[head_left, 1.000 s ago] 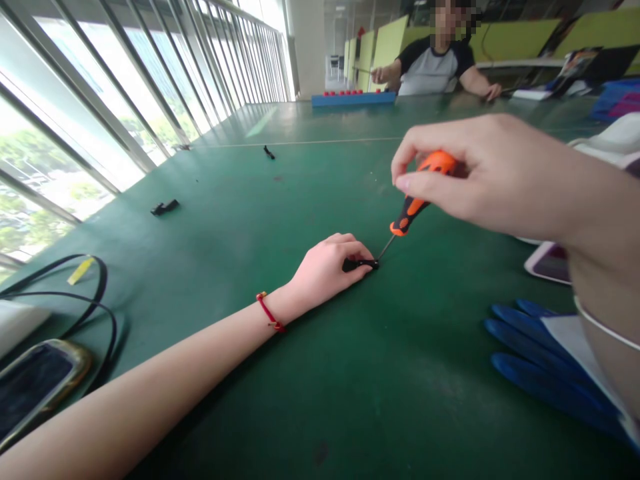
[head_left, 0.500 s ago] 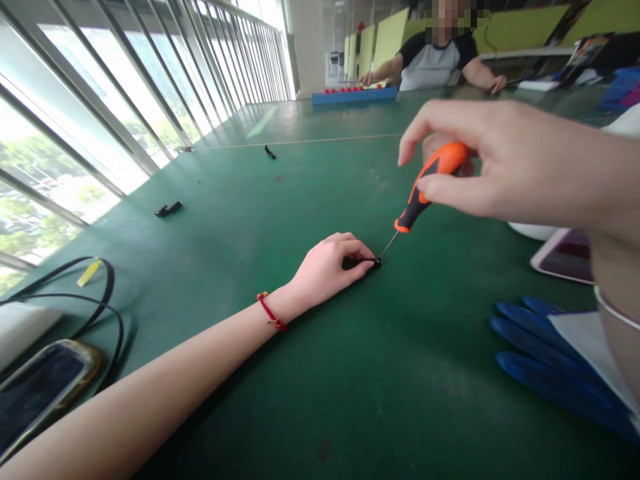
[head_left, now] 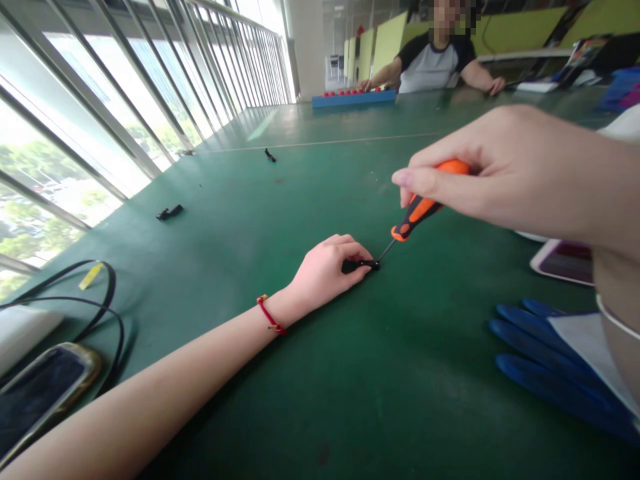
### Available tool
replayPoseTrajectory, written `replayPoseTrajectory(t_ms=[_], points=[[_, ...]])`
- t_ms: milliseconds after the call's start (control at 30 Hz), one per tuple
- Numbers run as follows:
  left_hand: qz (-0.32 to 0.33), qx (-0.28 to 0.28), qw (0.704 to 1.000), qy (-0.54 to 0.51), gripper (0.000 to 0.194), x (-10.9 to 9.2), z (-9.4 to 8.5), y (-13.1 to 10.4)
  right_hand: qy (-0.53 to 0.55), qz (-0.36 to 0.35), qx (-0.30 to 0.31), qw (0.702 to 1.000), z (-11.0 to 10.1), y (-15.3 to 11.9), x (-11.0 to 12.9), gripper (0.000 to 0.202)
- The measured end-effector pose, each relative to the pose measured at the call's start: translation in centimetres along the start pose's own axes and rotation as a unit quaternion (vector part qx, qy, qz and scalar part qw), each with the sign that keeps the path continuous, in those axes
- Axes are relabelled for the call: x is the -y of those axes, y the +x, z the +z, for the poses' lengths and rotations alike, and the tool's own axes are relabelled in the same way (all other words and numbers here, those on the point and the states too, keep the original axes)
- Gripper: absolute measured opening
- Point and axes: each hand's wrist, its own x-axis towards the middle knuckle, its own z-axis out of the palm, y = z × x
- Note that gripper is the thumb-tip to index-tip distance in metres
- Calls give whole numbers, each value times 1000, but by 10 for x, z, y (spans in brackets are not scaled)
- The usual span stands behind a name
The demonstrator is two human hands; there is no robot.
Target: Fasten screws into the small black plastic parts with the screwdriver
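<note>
Left hand (head_left: pixel 327 270): fingers pinch small black part (head_left: pixel 375 265) on counter (head_left: pixel 310 387) | right hand (head_left: pixel 520 173): fingers curl round tilted orange screwdriver (head_left: pixel 419 210), tip at part's end | best: brace part firmly, align shaft, turn lightly

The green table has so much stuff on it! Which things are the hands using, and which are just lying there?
Being used:
- orange-and-black screwdriver, in the right hand
- small black part, in the left hand

Just lying there:
- blue-and-white glove
- phone
- black cable
- two loose black pieces, maybe spares
</note>
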Motion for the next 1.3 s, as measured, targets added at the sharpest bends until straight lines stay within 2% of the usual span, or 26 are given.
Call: replayPoseTrajectory(t_ms=[67,100,267,367,467,567,667,767,867,1000,1100,1200,1300], points=[[-1,-2,1000,4,13,0,0,0,-24,-1,3,1000,0,1,-1,24],[-2,-3,1000,6,13,-1,0,0,-42,-3,5,999,0,1,-2,25],[-7,-10,1000,17,13,-1,1,0,-48,10,12,999,-1,1,-4,43],[-17,-18,999,21,14,0,1,0,-34,0,1,999,0,1,-3,22],[-21,-17,1000,17,15,1,1,0,-38,-12,-14,999,3,2,-1,24],[-15,-12,1000,14,15,2,1,1,-28,5,-5,1000,5,3,0,36],[-13,-9,1000,12,15,2,1,1,-21,0,-22,1000,6,5,-1,18],[-12,-9,1000,11,15,3,1,0,-20,-12,-32,999,6,5,-1,18],[-12,-11,1000,10,15,3,1,0,-7,2,-24,1000,6,5,-1,34],[-12,-9,1000,9,15,3,1,1,1,-18,-29,999,4,4,1,16],[-11,-8,1000,10,15,3,1,1,-10,-7,-27,1000,4,3,3,19],[-12,-9,1000,10,15,3,1,1,-7,11,-9,1000,4,3,2,31],[-11,-7,1000,11,15,3,1,0,-4,-8,-18,1000,5,4,-1,16]])
